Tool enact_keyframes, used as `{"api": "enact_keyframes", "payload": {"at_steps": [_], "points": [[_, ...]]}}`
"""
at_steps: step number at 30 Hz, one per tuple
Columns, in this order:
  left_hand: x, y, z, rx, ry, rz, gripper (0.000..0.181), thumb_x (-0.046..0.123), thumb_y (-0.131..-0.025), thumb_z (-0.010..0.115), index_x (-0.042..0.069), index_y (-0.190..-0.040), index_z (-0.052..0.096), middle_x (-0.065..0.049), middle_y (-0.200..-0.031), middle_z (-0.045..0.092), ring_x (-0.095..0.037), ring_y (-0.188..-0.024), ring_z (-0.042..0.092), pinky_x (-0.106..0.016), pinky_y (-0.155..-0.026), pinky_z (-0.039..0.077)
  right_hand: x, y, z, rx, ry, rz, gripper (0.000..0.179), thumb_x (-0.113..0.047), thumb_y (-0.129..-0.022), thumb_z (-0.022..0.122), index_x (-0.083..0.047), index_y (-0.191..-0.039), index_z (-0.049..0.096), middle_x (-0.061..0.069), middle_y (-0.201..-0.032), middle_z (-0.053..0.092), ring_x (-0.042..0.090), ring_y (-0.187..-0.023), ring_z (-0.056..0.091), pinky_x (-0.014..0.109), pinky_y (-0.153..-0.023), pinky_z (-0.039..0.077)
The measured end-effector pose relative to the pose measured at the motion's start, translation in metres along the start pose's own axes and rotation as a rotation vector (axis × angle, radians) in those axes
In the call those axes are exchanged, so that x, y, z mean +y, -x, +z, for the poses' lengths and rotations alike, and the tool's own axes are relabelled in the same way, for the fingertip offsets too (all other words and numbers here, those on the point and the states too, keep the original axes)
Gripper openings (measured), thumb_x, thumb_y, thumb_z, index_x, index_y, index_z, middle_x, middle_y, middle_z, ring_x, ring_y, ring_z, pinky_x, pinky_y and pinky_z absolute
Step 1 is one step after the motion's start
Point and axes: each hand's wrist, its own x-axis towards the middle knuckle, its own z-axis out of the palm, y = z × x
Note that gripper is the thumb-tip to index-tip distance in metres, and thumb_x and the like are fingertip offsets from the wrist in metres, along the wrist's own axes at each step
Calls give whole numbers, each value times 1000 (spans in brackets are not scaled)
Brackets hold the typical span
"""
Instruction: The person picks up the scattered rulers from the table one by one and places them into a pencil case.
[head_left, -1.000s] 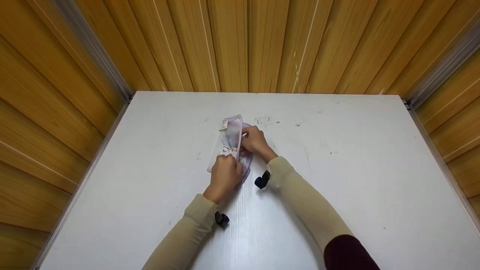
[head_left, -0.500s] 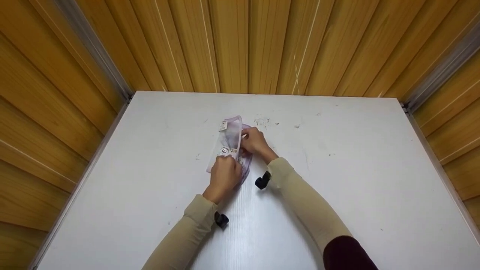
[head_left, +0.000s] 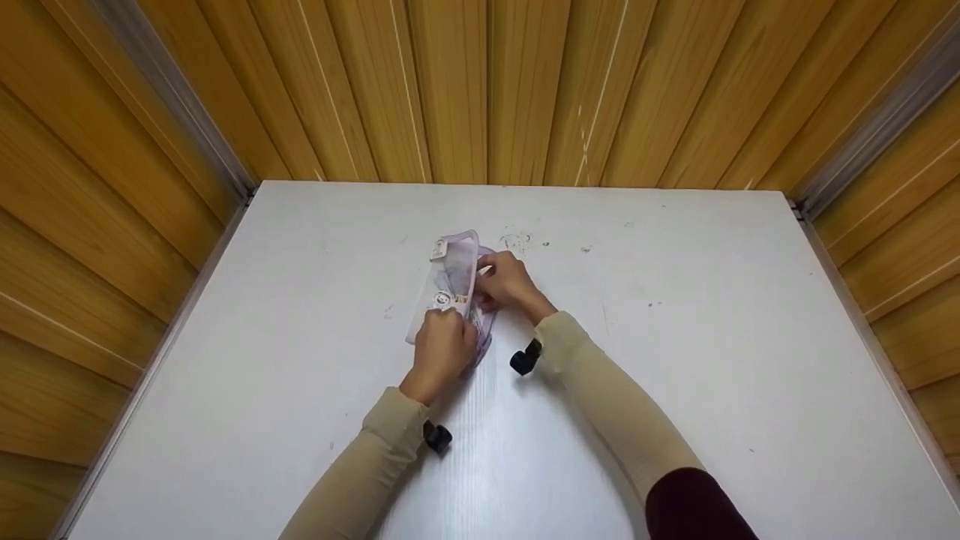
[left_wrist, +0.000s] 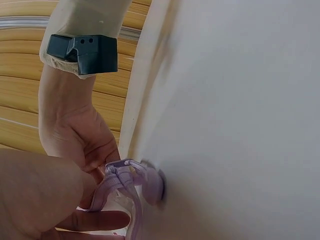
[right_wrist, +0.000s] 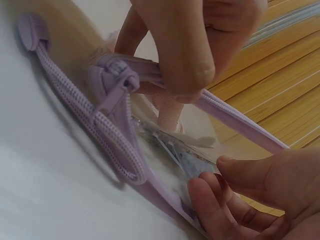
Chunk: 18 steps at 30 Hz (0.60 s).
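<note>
A clear zip pouch [head_left: 454,264] with lilac trim and a small printed face stands tilted on the white table. My left hand [head_left: 442,343] grips its near end; in the right wrist view its thumb and fingers [right_wrist: 187,65] clasp the lilac zip edge beside the zip pull [right_wrist: 115,95]. At the pouch's parted opening is my right hand [head_left: 506,281], fingers curled. There, thumb and forefinger pinch the end of a flat, bluish see-through piece [right_wrist: 185,157], whose kind is unclear. A lilac cord [right_wrist: 75,102] with an oval tab [right_wrist: 32,32] trails onto the table.
The white table [head_left: 675,360] carries small dark marks and scuffs. Yellow wood-look panels [head_left: 517,90] rise along its back and sides, with grey metal posts [head_left: 172,90] at the corners. A black camera [head_left: 525,358] sits on the right sleeve and another [head_left: 437,436] on the left.
The head view has shifted slightly, so the table and pouch appear a little further left. Both hands keep nearly the same hold at the pouch.
</note>
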Motion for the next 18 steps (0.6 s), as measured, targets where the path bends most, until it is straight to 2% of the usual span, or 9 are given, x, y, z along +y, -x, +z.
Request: {"api": "enact_keyframes", "payload": {"at_steps": [7, 18], "points": [[-2, 0, 0, -33, -10, -22, 27, 8, -88, 63, 6, -62, 57, -12, -68, 59, -26, -61, 55, -47, -55, 51, 0, 1, -5, -7, -6, 28, 20, -3, -89, 71, -2, -110, 72, 11, -72, 69, 18, -51, 66, 33, -52, 57], [0, -2, 0, -10, -16, -8, 28, 7, -87, 63, 7, -59, 57, -15, -67, 61, -30, -62, 60, -48, -55, 52, 3, 2, -13, -14, 6, 22, 25, -9, -90, 73, -4, -115, 72, 13, -79, 70, 18, -52, 67, 32, -51, 57]]}}
